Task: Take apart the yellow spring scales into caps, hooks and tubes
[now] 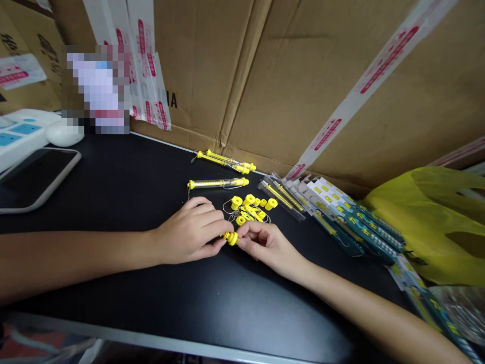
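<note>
My left hand and my right hand meet over the black table. Both pinch a small yellow plastic part between their fingertips, just above the tabletop. Right behind them lies a heap of loose yellow caps and wire hooks. An assembled clear tube with yellow ends lies farther back. A pair of similar tubes rests by the cardboard wall.
Packaged tubes on printed cards fan out to the right beside a yellow plastic bag. A phone and a white device sit at the left. Taped cardboard boxes wall off the back.
</note>
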A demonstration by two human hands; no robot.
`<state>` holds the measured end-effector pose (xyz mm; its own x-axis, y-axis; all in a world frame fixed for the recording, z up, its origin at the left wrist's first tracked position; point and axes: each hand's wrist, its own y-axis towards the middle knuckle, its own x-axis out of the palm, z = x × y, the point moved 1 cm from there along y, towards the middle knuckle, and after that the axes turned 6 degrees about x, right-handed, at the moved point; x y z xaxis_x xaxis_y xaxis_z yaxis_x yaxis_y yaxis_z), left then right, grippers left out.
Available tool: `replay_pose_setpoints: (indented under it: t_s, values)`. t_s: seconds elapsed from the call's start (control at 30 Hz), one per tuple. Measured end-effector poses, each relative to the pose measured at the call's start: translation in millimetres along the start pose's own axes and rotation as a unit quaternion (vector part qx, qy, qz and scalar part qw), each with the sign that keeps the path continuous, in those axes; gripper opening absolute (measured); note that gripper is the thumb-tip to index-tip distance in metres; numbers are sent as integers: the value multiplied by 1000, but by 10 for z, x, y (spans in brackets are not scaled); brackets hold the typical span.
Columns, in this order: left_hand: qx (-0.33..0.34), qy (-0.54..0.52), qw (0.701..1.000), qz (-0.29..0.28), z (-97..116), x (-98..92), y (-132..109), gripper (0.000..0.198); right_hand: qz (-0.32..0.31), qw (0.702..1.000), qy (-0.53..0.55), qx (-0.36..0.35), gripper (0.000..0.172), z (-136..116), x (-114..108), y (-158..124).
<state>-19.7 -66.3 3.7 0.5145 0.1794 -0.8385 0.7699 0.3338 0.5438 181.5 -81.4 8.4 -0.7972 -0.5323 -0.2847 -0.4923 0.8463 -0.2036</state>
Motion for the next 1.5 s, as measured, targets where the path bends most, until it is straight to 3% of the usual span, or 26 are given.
replay_pose_setpoints:
  t_s: [0.1, 0.33, 0.5, 0.73, 1.07, 1.3, 1.5]
  values:
    - [5, -5, 1000, -10, 5, 4, 2, 15, 12, 998, -62, -29, 15, -23, -7, -35]
    - [13, -30, 999, -14, 5, 27, 1, 15, 38, 985, -150, -69, 23, 5, -2, -67]
    - [-40, -123, 991, 23, -39, -2, 7, 9, 65, 982, -147, -97, 20, -60, -97, -50]
    - [-154, -272, 943, 113, -146, -25, 19, 8, 131, 974, -136, -127, 19, -70, -230, 14]
    - [-212, -461, 839, 197, -181, 47, 21, 11, 162, 961, -175, -140, 18, 12, -323, 97]
    - [-235, -468, 833, 179, -194, 68, 2, 16, 176, 950, -216, -143, 16, 75, -374, 139]
    - [-252, -477, 827, 157, -194, 73, 18, 19, 202, 910, -330, -149, 15, 71, -397, 153]
